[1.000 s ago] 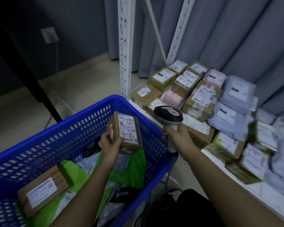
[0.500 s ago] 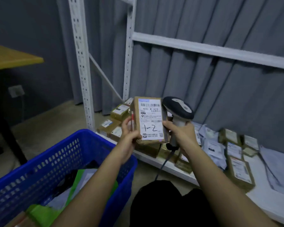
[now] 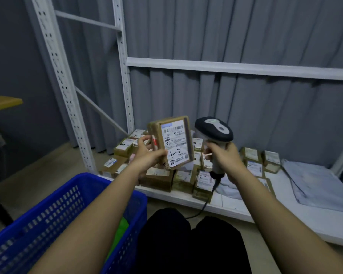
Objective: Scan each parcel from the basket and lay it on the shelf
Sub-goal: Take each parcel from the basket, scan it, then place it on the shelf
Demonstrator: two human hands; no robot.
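Note:
My left hand (image 3: 150,155) grips a small cardboard parcel (image 3: 173,141) upright by its left edge, along with a red-and-white pen. Its white label faces me and carries a handwritten "1-2". My right hand (image 3: 224,158) holds a handheld barcode scanner (image 3: 213,130) by the grip, just right of the parcel, its head at the parcel's top level. The blue plastic basket (image 3: 53,216) stands at lower left with something green inside. Behind both hands the low white shelf (image 3: 236,206) carries several labelled parcels.
Cardboard boxes (image 3: 160,177) crowd the shelf's left half, grey poly mailers (image 3: 313,184) lie on its right. White perforated rack posts (image 3: 125,76) and a crossbeam (image 3: 236,68) rise before a grey curtain. A wooden table corner (image 3: 2,101) juts in at left. The scanner cable (image 3: 204,204) trails down.
The parcel came up out of the basket and now stands in front of the shelf beside the scanner. The view has tilted upward, so less of the basket shows.

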